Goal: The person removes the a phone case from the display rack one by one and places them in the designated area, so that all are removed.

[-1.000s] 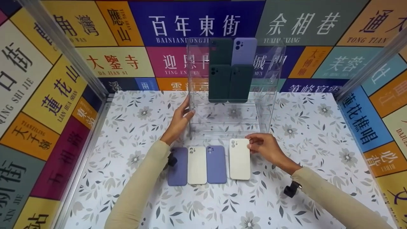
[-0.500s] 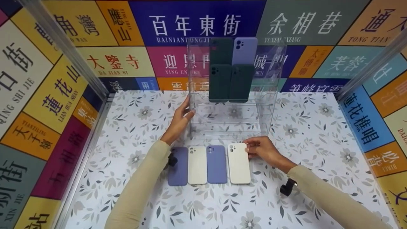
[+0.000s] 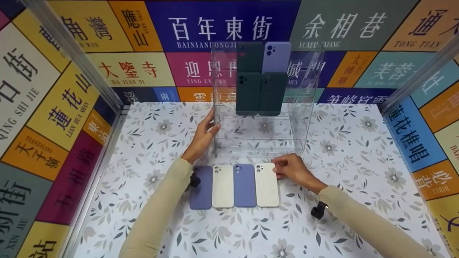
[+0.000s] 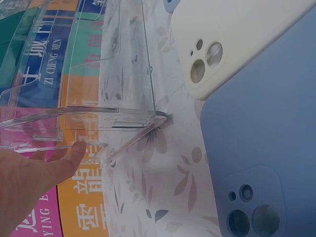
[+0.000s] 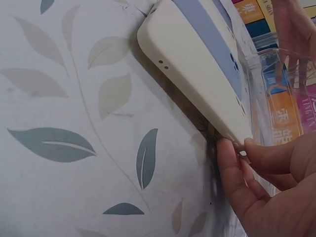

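At the right end of a row of phone cases, my right hand point(image 3: 296, 171) pinches the top right corner of a cream phone case point(image 3: 267, 188). Thumb and fingers meet on that corner in the right wrist view, where the case point(image 5: 192, 84) looks slightly tilted. To its left lie a purple case point(image 3: 244, 188), another cream case point(image 3: 223, 190) and a purple case point(image 3: 202, 193) partly behind the left wrist camera. My left hand point(image 3: 202, 134) grips the left side of a clear stepped display rack point(image 3: 300, 123); its thumb point(image 4: 74, 158) rests at the panel's edge.
Upright on the rack stand several cases: dark green ones point(image 3: 248, 95) and a purple one point(image 3: 277, 59). Patterned white cloth point(image 3: 344, 150) covers the table. Sign-printed panels point(image 3: 229, 21) enclose the back and sides.
My right hand has brought the cream case down and left, from above the table to beside the purple case in the row. My left hand has stayed on the rack.
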Demonstrator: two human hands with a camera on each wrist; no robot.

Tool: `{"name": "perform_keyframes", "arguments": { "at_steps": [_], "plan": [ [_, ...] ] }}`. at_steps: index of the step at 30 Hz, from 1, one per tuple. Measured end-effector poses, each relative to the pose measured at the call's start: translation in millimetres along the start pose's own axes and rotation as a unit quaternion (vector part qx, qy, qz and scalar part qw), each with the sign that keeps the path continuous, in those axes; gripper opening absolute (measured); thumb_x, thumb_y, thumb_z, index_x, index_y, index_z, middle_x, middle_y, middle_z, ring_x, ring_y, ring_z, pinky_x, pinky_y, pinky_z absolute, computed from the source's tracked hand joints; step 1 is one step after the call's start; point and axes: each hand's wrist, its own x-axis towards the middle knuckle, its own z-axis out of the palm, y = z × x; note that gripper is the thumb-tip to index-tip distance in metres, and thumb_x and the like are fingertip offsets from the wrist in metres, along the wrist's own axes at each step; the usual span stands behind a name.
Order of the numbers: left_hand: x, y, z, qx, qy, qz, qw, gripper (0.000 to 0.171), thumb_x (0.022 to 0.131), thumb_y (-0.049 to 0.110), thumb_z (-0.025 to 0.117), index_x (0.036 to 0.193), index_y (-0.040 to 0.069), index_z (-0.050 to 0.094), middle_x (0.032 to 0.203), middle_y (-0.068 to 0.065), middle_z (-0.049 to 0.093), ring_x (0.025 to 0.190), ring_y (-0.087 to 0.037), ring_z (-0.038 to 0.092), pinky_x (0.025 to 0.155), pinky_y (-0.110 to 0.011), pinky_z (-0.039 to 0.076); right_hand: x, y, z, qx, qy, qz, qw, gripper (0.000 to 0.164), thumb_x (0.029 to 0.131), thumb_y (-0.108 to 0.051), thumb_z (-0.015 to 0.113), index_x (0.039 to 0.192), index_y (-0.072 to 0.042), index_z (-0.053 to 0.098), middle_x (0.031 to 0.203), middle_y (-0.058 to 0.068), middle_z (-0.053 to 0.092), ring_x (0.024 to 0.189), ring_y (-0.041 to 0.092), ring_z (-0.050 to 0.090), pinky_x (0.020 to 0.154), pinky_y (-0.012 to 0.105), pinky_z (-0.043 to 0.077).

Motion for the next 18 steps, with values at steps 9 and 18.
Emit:
{"name": "perform_keyframes", "arguments": {
  "at_steps": [9, 18],
  "plan": [
    [-0.5, 0.7, -0.2, 0.002, 0.003, -0.004, 1.0000, 0.076, 0.113, 0.011, 0.057, 0.178, 0.027, 0.021, 0.180, -0.006, 0.033, 0.153, -0.034, 0.048, 0.126, -0.054, 0.041, -2.0, 2.6, 5.4, -0.047, 0.010, -0.010, 0.999, 0.030, 0.095, 0.008, 0.077, 0.126, 0.011, 0.077, 0.101, 0.019, 0.079, 0.080, 0.019, 0.079, 0.070, 0.031, 0.067],
    [0.2, -1.4, -0.6, 0.006, -0.001, 0.013, 0.9999, 0.075, 0.113, 0.009, 0.056, 0.178, 0.020, 0.020, 0.178, -0.012, 0.034, 0.151, -0.035, 0.050, 0.124, -0.053, 0.043, -1.5, 0.7, 10.4, -0.058, 0.019, -0.014, 0.998, 0.030, 0.094, 0.010, 0.076, 0.124, 0.011, 0.078, 0.098, 0.018, 0.080, 0.079, 0.020, 0.079, 0.068, 0.030, 0.067]
  ]
}}
